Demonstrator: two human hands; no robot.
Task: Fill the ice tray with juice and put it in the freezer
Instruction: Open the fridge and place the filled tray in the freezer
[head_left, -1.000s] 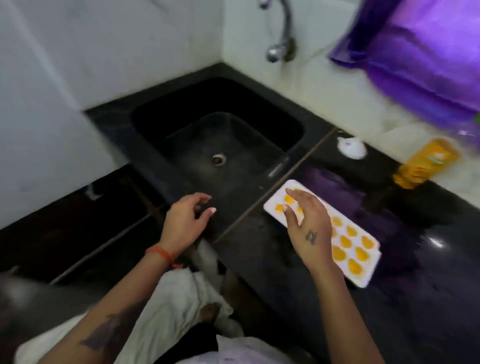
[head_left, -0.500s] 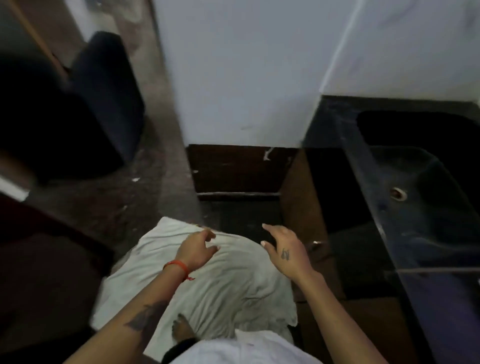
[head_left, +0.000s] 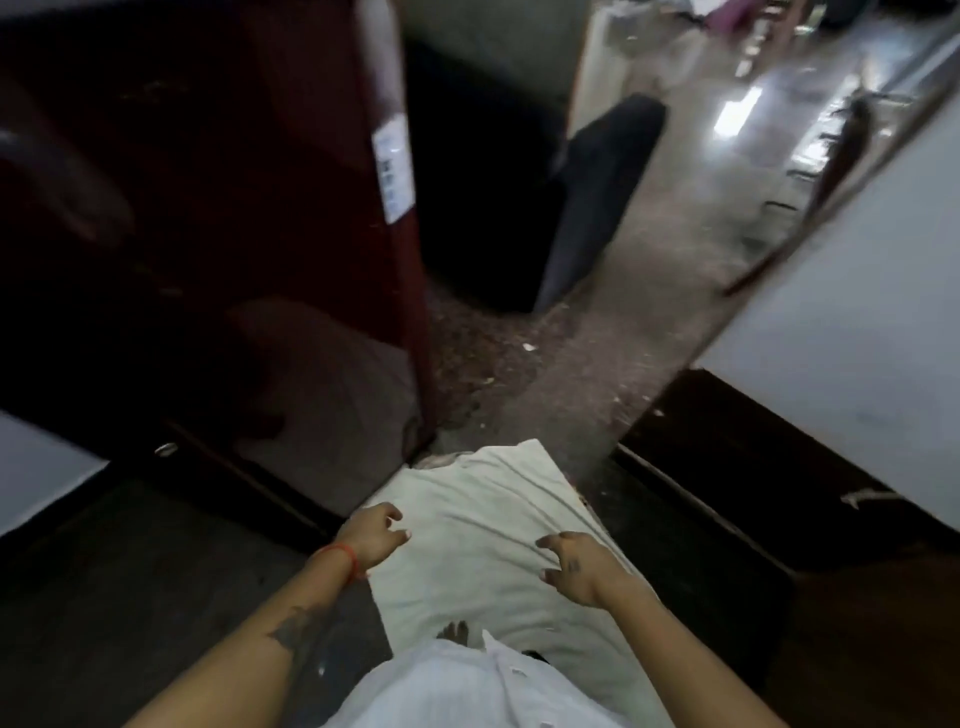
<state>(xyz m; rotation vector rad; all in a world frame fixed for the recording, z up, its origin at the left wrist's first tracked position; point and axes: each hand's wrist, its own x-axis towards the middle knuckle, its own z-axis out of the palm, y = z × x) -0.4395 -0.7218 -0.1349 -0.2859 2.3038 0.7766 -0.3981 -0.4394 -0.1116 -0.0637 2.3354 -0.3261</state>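
Two hands in view, both holding nothing. Left hand: fingers loosely curled, relaxed, one orange thread band at the wrist, one dark tattoo on the forearm. Right hand: fingers spread and slack, released, one small mark on its back.

One dark red refrigerator stands upright, long axis vertical, its door closed as far as the blurred view allows. One white label sits on its side edge. The left hand hangs just below and to the right of the refrigerator's lower corner, apart from it; the right hand is further right of that, well apart from the refrigerator.

Ice tray: outside the picture; its place and heading cannot be told.

One pale cloth lies on the floor right of the refrigerator's base, under both hands. One bare foot shows on it, toes toward the refrigerator. One dark upright object stands on the floor beyond the refrigerator, to its right; blur hides what it is. One white wall at far right.
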